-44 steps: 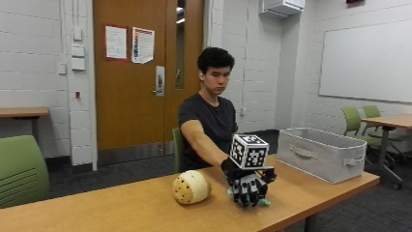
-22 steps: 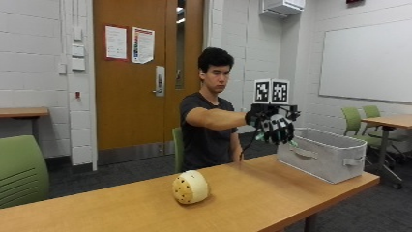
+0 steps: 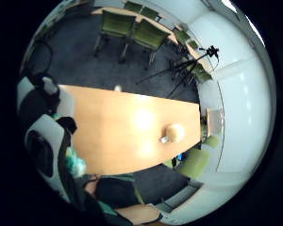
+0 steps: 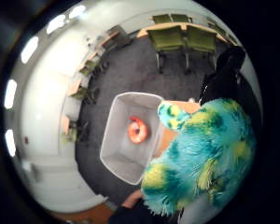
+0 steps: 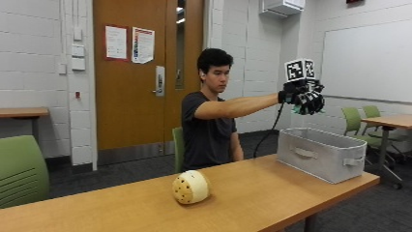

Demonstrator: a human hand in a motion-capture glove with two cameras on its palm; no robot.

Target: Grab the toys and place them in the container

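Observation:
My gloved right hand (image 5: 304,96) is stretched out at shoulder height, above the grey fabric container (image 5: 325,152) at the table's right end. It grips a fluffy blue, green and yellow toy (image 4: 200,158), which fills much of the thumb side palm view and is almost hidden behind the glove in the outside view. Below the palm lies the open container (image 4: 116,149), with an orange toy (image 4: 137,130) on its floor. A cream round toy (image 5: 191,186) with small dots sits on the wooden table (image 5: 257,203), well left of the container; it also shows as the cream toy (image 3: 173,132).
The container stands close to the table's right edge and front corner. Green chairs (image 5: 22,169) and another table (image 5: 386,121) stand around the room. A tripod (image 3: 188,70) stands on the carpet beyond the table.
My hand lifted the fluffy toy off the table beside the cream toy, carried it up and to the right, and now holds it over the container.

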